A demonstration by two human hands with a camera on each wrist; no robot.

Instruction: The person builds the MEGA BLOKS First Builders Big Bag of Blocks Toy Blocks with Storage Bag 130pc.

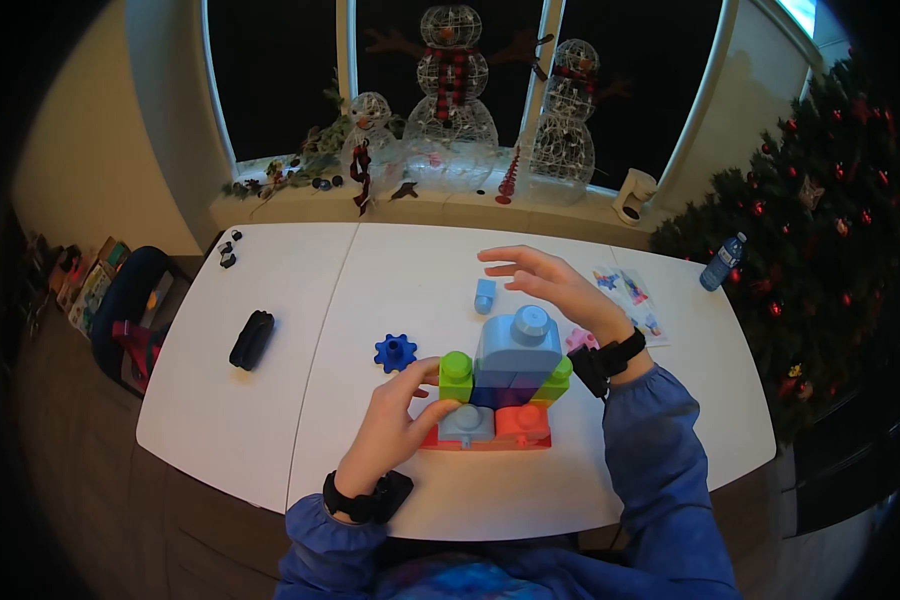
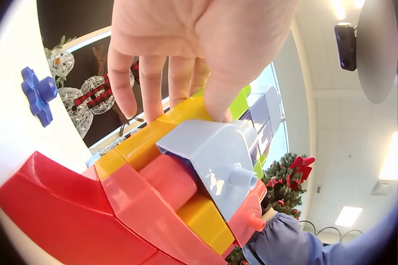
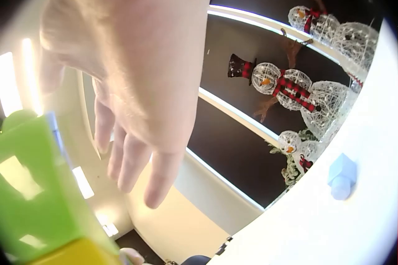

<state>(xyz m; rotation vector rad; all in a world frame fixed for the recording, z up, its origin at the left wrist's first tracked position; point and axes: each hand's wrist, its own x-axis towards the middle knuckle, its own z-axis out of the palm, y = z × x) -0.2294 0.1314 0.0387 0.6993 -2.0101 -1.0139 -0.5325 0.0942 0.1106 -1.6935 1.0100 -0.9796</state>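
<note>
A structure of toy building blocks stands on the white table, with a light blue block on top, green blocks at its sides and a red base. My left hand grips its left side, thumb in front of the green block and fingers behind. In the left wrist view, the thumb lies by the yellow block, above a grey-blue block with a peg. My right hand holds nothing; its fingers stretch out above the table, behind the structure. A small light blue block lies near those fingers.
On the table are a dark blue gear-shaped piece, a black case, a pink piece, a picture sheet and a water bottle. Wire snowmen line the sill; a decorated tree stands right.
</note>
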